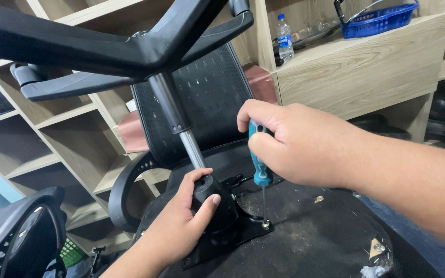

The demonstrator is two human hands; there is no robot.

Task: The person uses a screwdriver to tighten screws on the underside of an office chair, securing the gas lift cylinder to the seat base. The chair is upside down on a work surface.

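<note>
Your right hand (297, 146) is clenched around the teal handle of a screwdriver (261, 170), thumb and fingers wrapped tight, with the thin steel shaft running straight down to a screw (266, 224) at the corner of the black mounting plate (243, 231). That plate sits on the underside of the upturned chair seat (315, 242), and everything here is best placed from it. Your left hand (184, 226) grasps the black conical boot (215, 203) standing on the plate, thumb over its top and fingers curled round the near side. Out of the boot rises the gas-lift column (181, 123), bright metal low down and matte black sleeve above, ending in the star base (104, 46) overhead.

The tip looks small against the screw, so if you tilt the handle or lighten your downward push, it could cam out and chew the head, or skid across the plate toward your left thumb, which lies just beside it. The heavy base hangs high above the plate; loosen your left grip and the column could lean and bind the screw.

The seat underside is dusty black fabric, frayed, with debris and a small torn cardboard triangle (377, 248) to the right of the plate. Behind the plate stands a perforated black backrest (207, 98), with pale wooden shelving (356, 72) beyond.
</note>
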